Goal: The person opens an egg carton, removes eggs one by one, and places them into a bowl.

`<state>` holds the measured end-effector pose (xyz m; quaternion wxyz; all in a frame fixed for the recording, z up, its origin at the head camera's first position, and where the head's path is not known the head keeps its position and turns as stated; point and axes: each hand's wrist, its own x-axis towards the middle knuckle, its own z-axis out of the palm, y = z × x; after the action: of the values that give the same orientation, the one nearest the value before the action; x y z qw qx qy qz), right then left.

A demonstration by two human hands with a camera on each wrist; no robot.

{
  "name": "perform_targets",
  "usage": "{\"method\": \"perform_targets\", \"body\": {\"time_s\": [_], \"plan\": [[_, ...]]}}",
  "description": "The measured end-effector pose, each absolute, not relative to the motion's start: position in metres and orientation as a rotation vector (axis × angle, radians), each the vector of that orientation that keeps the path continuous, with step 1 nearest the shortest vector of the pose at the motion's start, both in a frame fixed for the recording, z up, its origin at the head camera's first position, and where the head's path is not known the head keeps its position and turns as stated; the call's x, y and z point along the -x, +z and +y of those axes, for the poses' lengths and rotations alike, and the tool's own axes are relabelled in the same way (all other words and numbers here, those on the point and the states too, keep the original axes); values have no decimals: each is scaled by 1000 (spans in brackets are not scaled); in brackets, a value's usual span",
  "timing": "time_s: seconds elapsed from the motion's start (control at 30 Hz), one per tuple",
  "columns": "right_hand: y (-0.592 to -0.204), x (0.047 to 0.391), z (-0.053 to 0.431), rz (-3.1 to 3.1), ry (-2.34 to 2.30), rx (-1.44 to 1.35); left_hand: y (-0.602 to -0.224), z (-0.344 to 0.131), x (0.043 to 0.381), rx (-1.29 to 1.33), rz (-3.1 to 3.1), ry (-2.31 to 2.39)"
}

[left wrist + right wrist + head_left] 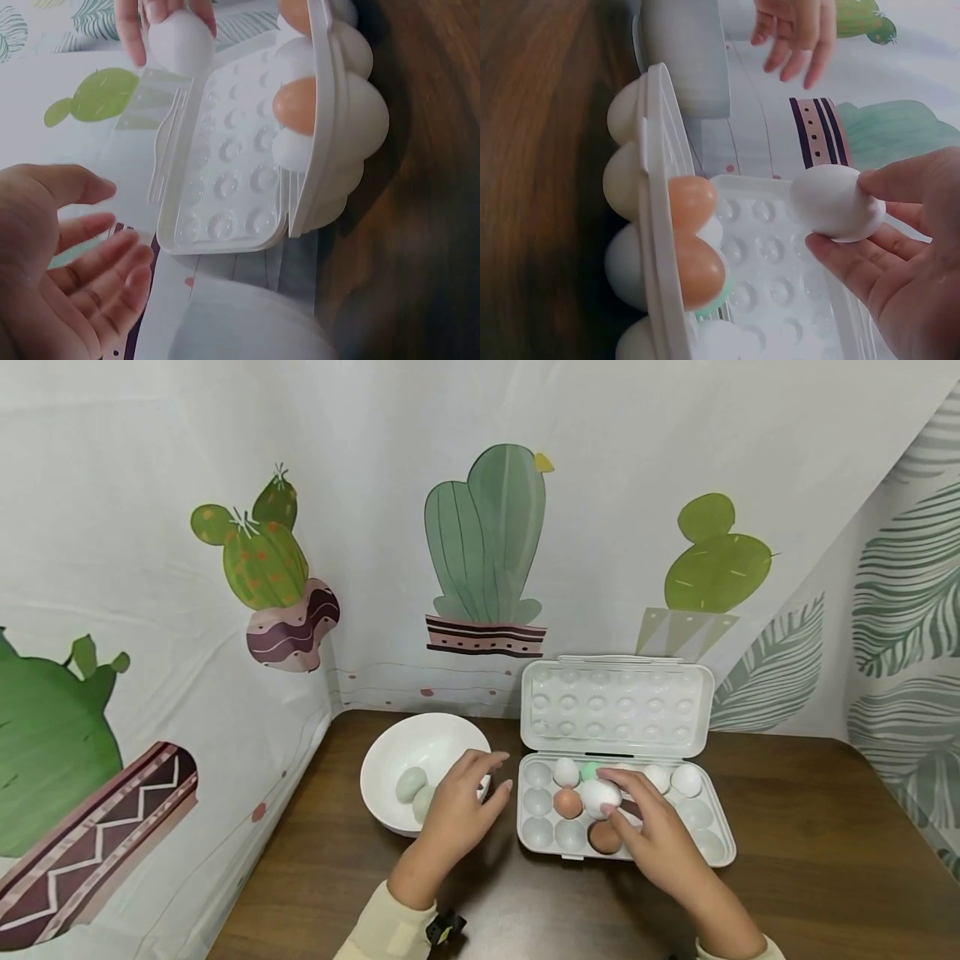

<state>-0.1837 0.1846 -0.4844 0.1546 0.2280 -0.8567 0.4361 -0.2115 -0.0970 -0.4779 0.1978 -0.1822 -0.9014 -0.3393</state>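
Note:
Between thumb and fingers, my right hand pinches a white egg above an open egg carton. In the head view, brown eggs, white eggs and a green one sit in some of its cups; the right hand hides part of the middle. My left hand holds nothing, its fingers relaxed over the right rim of a white bowl. Pale greenish eggs lie inside that bowl, one partly behind the left hand.
The carton's lid stands up at the back, near a cloth backdrop printed with cacti. Bowl and carton share a brown wooden table, with a gap between them. A small black device is on the left wrist.

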Motion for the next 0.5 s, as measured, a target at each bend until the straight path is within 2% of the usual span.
{"method": "perform_targets", "body": {"time_s": [0.27,0.5], "plan": [[-484,180,176,-2391,1381,-684,-479,-86,205,766,-2413,-924],[-483,177,169,-2307,1536,-709,-479,-75,197,883,-2395,-902]]}}
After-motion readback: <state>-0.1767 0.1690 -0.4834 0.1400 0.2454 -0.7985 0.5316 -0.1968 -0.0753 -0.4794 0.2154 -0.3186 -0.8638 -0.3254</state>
